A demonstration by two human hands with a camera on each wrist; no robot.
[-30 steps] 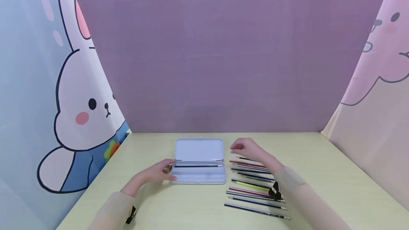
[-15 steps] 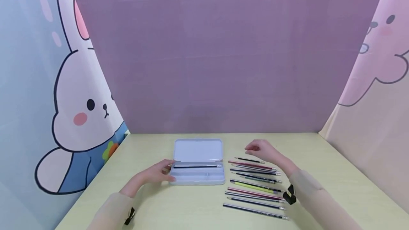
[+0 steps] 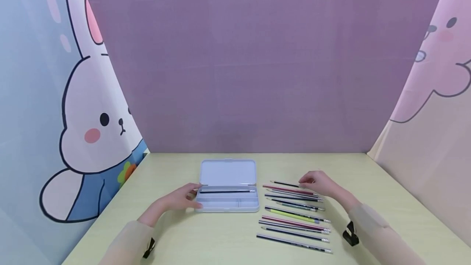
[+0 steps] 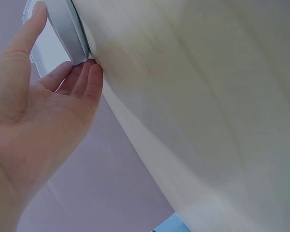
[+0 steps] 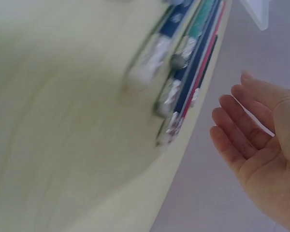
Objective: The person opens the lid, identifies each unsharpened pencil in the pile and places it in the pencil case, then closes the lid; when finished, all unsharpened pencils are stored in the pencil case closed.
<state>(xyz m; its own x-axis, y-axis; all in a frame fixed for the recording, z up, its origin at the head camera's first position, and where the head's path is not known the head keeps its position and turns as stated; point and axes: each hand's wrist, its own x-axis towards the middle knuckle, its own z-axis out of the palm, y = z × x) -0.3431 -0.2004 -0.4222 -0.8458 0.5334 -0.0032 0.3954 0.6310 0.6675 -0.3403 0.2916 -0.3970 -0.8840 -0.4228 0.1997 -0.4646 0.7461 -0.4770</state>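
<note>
- Purple backdrop [image 3: 257,64] fills upper centre; rabbit-print curtain [image 3: 86,134] at left, pink-character curtain [image 3: 438,64] at upper right. Pale table [image 3: 206,242] runs across the bottom.
- Left hand [image 3: 183,198], lower left of centre: thumb and fingers span the left end of the pencil case [image 3: 220,204] and hold it.
- Case at bottom centre, lid [image 3: 228,171] laid back toward the backdrop. One dark pencil [image 3: 226,192] lies in the rear slot; front part split by a short divider [image 3: 238,203].
- Risk: left grip slackens or tugs, case skews on the table, pencil inside shifts.
- Loose pencils [image 3: 293,243] lie side by side at lower right, eraser ends to the right. Short black pencil [image 3: 285,183] is the farthest back.
- Right hand [image 3: 320,182]: at the short pencil's eraser end in the head view. Right wrist view shows fingers loosely bent, nothing held; contact, can't tell.
- Risk: off-centre pinch could swivel the pencil; low fingers could knock the red one [image 3: 288,189] beside it. Black wrist fitting [image 3: 351,234] sits near the erasers, could catch them if the arm swings left.
- Far table edge well behind the hand, right edge well apart. Best room: tabletop beyond the row; gap between case and pencil tips is tight.
</note>
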